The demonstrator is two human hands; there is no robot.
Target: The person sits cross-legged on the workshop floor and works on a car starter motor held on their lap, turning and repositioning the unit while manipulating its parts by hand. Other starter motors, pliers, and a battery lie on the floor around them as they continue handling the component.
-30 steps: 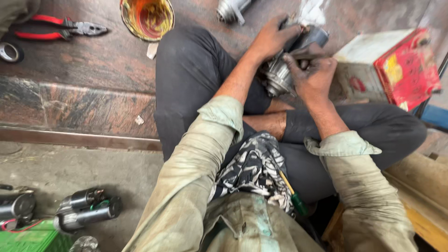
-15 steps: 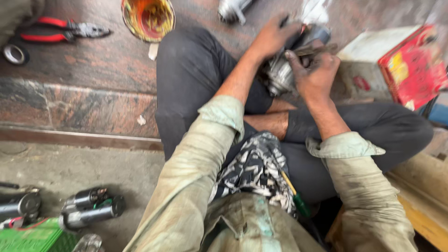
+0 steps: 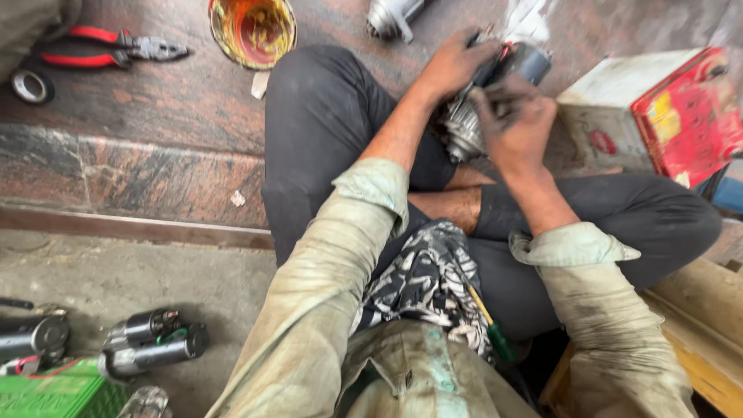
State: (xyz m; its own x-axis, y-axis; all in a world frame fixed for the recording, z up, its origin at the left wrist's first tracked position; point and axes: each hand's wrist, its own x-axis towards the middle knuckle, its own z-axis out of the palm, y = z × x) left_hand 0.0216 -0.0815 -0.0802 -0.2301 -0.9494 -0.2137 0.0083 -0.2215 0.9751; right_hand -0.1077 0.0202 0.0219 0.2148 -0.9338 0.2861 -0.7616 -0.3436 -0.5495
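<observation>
I sit cross-legged in dark trousers and hold a grey metal starter motor (image 3: 481, 101) above my knee. My left hand (image 3: 453, 66) grips its far side. My right hand (image 3: 515, 124), black with grease, is closed over its near end. The motor's dark cylindrical body (image 3: 530, 60) sticks out past my fingers toward the stone ledge. Much of the motor is hidden by both hands.
On the reddish stone ledge (image 3: 155, 116) lie red-handled pliers (image 3: 116, 48), a tape roll (image 3: 31, 85), a round dish of orange grease (image 3: 252, 29) and another metal part (image 3: 393, 15). A red and white box (image 3: 658, 108) stands right. More motors (image 3: 151, 344) and a green crate (image 3: 54, 395) lie lower left.
My head has shifted slightly, so the scene slid a little. My right hand has moved over the motor's near end; both hands stay on it.
</observation>
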